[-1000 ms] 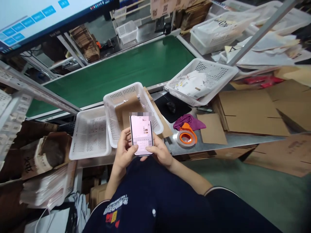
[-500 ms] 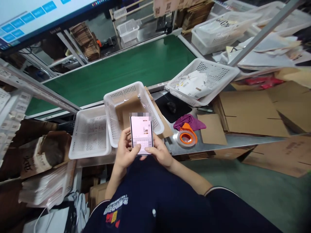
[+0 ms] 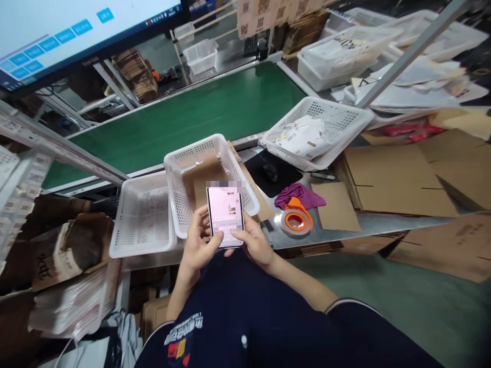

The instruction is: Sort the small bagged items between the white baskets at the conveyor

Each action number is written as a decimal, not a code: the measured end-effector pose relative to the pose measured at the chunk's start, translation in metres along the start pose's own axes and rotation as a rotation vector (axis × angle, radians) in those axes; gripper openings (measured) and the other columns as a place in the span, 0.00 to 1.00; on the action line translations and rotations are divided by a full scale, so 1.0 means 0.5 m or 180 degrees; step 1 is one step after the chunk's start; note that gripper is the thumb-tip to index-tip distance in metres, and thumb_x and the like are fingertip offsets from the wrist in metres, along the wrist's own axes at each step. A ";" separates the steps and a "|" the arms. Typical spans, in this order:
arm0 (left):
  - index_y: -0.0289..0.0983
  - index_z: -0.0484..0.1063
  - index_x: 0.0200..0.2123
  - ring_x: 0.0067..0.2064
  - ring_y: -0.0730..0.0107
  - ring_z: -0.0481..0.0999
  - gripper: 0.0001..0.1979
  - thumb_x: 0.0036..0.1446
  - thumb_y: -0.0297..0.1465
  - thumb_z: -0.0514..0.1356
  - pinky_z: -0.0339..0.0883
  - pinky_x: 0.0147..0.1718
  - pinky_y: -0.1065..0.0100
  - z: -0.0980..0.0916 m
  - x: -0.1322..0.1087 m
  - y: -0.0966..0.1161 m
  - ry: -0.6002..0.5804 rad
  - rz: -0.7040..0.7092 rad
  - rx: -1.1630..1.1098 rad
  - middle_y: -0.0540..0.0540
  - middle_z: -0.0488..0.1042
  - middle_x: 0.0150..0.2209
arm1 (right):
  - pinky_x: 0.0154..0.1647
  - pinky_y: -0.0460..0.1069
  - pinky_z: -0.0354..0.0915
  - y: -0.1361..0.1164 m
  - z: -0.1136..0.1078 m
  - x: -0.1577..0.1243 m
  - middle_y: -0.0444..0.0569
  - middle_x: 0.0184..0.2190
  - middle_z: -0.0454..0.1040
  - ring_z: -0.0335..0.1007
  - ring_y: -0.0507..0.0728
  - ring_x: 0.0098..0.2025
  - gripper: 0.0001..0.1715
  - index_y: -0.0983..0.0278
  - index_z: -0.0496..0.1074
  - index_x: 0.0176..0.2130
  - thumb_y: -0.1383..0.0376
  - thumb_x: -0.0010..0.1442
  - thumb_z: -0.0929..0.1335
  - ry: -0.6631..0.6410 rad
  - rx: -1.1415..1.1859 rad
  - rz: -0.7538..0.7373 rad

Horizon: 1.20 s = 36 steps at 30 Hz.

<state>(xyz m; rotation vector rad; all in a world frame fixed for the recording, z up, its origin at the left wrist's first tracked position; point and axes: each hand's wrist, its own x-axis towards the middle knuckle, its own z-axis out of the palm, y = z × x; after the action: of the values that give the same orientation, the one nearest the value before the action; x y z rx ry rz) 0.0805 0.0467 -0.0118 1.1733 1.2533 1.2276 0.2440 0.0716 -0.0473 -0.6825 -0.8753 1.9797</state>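
Note:
A smartphone (image 3: 225, 210) with a lit pink chat screen and an on-screen keyboard is held upright in front of my body. My left hand (image 3: 198, 240) wraps its left edge, the thumb over the lower screen. On the opposite edge my right hand (image 3: 256, 243) grips it, with that thumb also at the keyboard. Fingers behind the phone are mostly hidden. Just beyond it stands a white perforated basket (image 3: 172, 179) holding a brown cardboard piece (image 3: 197, 179). Another white basket (image 3: 143, 214) sits to the left.
An orange tape dispenser (image 3: 297, 221), a purple cloth (image 3: 299, 196) and a black mouse (image 3: 270, 173) lie to the right. Behind them a white basket (image 3: 345, 115) holds packets. A green conveyor belt (image 3: 184, 120) runs across the back. Flat cardboard (image 3: 395, 179) is stacked at right; a monitor (image 3: 88, 30) hangs upper left.
The view has tilted slightly, so the surroundings sit a little lower in the picture and more of the monitor shows. Both hands still hold the smartphone; the right thumb has shifted slightly.

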 end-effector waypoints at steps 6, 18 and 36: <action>0.42 0.67 0.62 0.40 0.62 0.83 0.31 0.60 0.39 0.73 0.74 0.31 0.70 -0.001 -0.001 -0.007 -0.0025 0.0018 -0.0016 0.40 0.82 0.52 | 0.24 0.50 0.80 -0.002 0.000 -0.003 0.55 0.57 0.80 0.83 0.64 0.46 0.31 0.57 0.69 0.60 0.55 0.61 0.76 0.0018 -0.0025 0.0001; 0.42 0.69 0.60 0.40 0.61 0.84 0.26 0.63 0.43 0.70 0.76 0.34 0.67 0.000 0.004 -0.007 -0.0094 0.0339 -0.0380 0.42 0.83 0.47 | 0.24 0.50 0.80 0.002 -0.001 -0.007 0.53 0.54 0.81 0.83 0.60 0.40 0.33 0.56 0.67 0.62 0.54 0.62 0.76 -0.0112 0.0008 0.0021; 0.41 0.70 0.60 0.40 0.61 0.83 0.30 0.59 0.46 0.71 0.75 0.36 0.67 -0.010 -0.003 -0.024 -0.0014 0.0401 -0.0523 0.43 0.83 0.45 | 0.32 0.53 0.85 -0.003 0.004 -0.015 0.55 0.58 0.79 0.82 0.64 0.51 0.35 0.58 0.65 0.61 0.54 0.60 0.78 -0.0275 -0.0130 0.0024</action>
<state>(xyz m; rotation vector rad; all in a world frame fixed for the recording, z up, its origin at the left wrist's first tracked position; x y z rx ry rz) 0.0756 0.0446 -0.0238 1.1472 1.0665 1.3927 0.2471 0.0649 -0.0440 -0.6280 -0.9685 2.0153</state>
